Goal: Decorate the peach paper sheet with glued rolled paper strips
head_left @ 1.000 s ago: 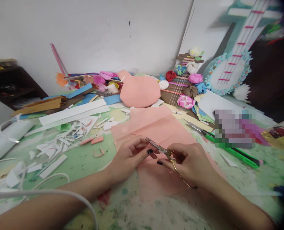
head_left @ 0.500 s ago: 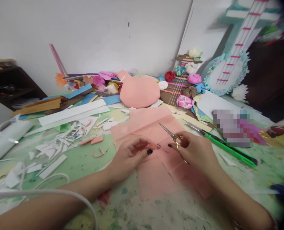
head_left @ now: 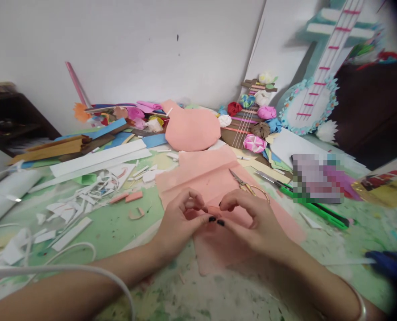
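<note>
Between my two hands is a small piece of salmon-pink paper [head_left: 214, 211]. My left hand [head_left: 178, 223] pinches one side of it with thumb and fingertips. From the other side, my right hand [head_left: 260, 223] closes on it in the same way, thumbs nearly touching. Beneath them, a creased sheet of salmon-pink paper [head_left: 203, 167] is spread on the table. Gold-handled scissors [head_left: 246, 184] lie on that sheet, just beyond my right hand. A green utility knife [head_left: 325, 215] rests farther right.
White paper scraps [head_left: 84, 198] and a white cable [head_left: 84, 268] are on the left. At the back stand a pink rounded cutout [head_left: 193, 127], a brown paper-flowered instrument [head_left: 243, 129] and a teal model instrument [head_left: 315, 102]. Something dark blue [head_left: 390, 265] sits at the right edge.
My right hand has let go of the scissors, which now lie on the pink sheet. It has moved left to the small paper piece beside my left hand. The view has shifted slightly.
</note>
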`<state>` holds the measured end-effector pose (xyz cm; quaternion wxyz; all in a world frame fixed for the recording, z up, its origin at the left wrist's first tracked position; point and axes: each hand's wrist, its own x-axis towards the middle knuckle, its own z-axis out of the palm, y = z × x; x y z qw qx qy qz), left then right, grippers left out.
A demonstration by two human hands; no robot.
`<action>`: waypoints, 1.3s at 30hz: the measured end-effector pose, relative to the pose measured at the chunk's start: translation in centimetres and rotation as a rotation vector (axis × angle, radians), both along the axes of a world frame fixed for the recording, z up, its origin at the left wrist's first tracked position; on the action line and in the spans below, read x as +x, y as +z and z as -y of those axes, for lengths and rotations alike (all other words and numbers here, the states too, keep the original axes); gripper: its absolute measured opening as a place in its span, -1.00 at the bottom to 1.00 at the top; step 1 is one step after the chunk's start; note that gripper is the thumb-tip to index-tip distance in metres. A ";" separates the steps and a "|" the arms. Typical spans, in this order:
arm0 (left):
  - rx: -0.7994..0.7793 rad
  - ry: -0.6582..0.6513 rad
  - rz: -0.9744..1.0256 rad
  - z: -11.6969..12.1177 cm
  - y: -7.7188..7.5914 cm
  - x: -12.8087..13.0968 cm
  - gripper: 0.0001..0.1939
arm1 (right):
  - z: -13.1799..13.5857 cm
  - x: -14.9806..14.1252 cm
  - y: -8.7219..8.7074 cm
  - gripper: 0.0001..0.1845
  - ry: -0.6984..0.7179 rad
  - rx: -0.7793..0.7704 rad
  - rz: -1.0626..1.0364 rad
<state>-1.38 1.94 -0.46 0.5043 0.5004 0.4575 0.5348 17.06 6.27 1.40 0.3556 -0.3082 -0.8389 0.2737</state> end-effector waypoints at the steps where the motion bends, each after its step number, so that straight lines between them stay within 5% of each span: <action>1: 0.024 0.001 -0.017 0.1 -0.2 -0.1 -0.81 | 0.3 -0.4 0.0 -0.97 0.018 -0.047 -0.028; 10: 0.121 0.014 -0.200 0.3 -0.4 -0.3 -0.97 | 0.7 -1.1 -1.3 -0.92 -0.079 -0.279 -0.152; 24: 0.214 0.046 -0.217 0.8 -0.3 0.0 -0.81 | 0.7 -0.8 -1.2 -0.91 -0.070 -0.039 -0.120; 39: 0.273 0.049 -0.289 0.7 0.1 -0.2 -0.76 | 0.7 -0.8 -1.2 -0.85 0.019 -0.086 -0.165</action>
